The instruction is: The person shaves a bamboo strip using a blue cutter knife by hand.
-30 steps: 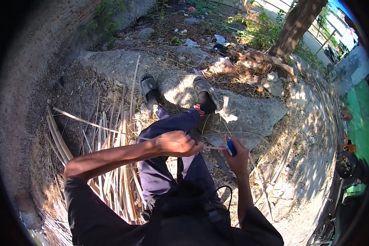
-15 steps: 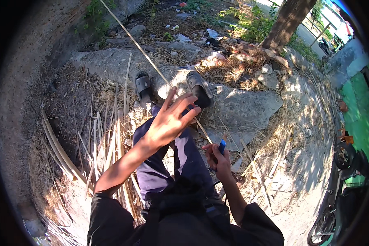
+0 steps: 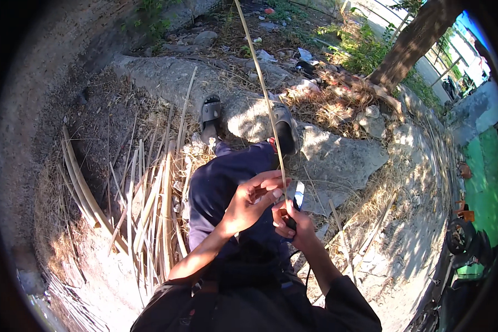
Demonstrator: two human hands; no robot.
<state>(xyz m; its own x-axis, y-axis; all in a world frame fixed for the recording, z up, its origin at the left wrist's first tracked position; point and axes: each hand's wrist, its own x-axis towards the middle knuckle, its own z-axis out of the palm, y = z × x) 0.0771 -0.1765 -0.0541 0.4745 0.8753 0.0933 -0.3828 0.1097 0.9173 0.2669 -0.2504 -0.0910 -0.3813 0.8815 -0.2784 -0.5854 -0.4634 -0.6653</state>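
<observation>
A long, thin pale strip [image 3: 263, 86], like split bamboo or cane, runs from the top of the view down to my hands. My right hand [image 3: 294, 224] is closed around a knife with a dark handle and a shiny blade [image 3: 299, 193] pointing up and away. The strip's lower end reaches the fingers of this hand, beside the blade. Just to the left, my left hand [image 3: 249, 202] has its fingers curled, with the fingertips loosely against the strip and the thumb near it. Whether the blade touches the strip I cannot tell.
Several pale strips and split stalks [image 3: 163, 205] lie on the ground to my left. My bent leg [image 3: 227, 177] and sandalled feet are ahead, by a flat rock [image 3: 337, 160]. A tree trunk [image 3: 415, 44] stands far right; a motorbike [image 3: 462, 238] is at the right edge.
My left hand has come down the strip toward my right hand, its fingers less spread. The strip stands steeper now. The knife has turned so its blade shows, and my leg has shifted.
</observation>
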